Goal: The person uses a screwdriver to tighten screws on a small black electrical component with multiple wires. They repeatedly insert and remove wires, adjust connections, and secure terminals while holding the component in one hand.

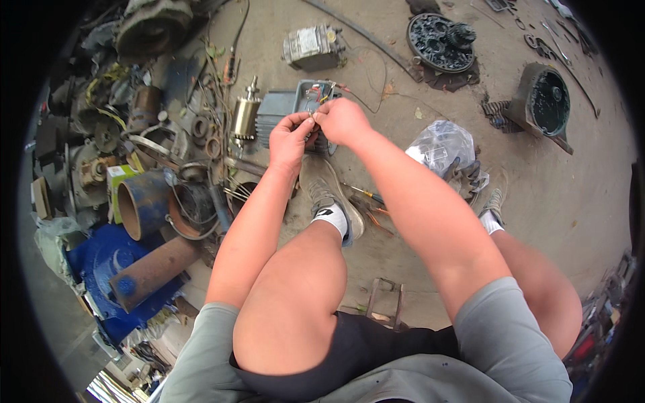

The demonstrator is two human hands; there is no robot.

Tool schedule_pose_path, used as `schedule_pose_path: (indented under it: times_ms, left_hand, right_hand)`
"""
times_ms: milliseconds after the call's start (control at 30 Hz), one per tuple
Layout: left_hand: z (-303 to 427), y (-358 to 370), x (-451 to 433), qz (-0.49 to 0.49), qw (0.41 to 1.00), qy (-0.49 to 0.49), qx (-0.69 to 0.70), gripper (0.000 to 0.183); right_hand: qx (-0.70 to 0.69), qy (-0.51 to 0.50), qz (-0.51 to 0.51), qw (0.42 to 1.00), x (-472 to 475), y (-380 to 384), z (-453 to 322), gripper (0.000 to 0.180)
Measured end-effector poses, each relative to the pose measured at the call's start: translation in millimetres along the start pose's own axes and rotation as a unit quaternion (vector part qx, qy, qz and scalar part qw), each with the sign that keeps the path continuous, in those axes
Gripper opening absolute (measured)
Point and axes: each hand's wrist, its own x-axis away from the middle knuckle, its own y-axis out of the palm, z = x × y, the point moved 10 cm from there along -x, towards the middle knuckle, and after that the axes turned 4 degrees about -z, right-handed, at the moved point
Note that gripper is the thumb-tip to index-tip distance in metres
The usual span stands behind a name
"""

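Note:
A grey finned electric motor housing (276, 107) lies on the floor before me, its terminal box (301, 90) uncovered and showing red, yellow and other coloured wires (317, 93). Over the box's near edge, my left hand (292, 136) and my right hand (342, 121) meet at the fingertips, pinching a small metallic piece (311, 113) between them. Fingers hide most of it, so its kind cannot be told. Left of the housing stands a brass-coloured cylindrical rotor with a shaft (246, 115). A thin wire runs off to the right of the box.
Metal parts, a blue-painted pipe section (146, 204) and a rusty pipe (153, 274) crowd the left. A screwdriver (370, 194) lies by my shoe (327, 194). Rightward are a plastic bag (443, 143), gloves (463, 176) and a greasy gear housing (541, 101); a boxy metal unit (312, 48) lies beyond.

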Motion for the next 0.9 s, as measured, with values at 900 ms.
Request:
schedule_pose_path:
  times_ms: [900]
  left_hand:
    - [13.9,-5.8,7.1,-0.01,0.995,-0.102,-0.009,0.015]
  right_hand:
    - [-0.129,0.018,0.016,0.991,10.2,3.0,-7.0,0.029]
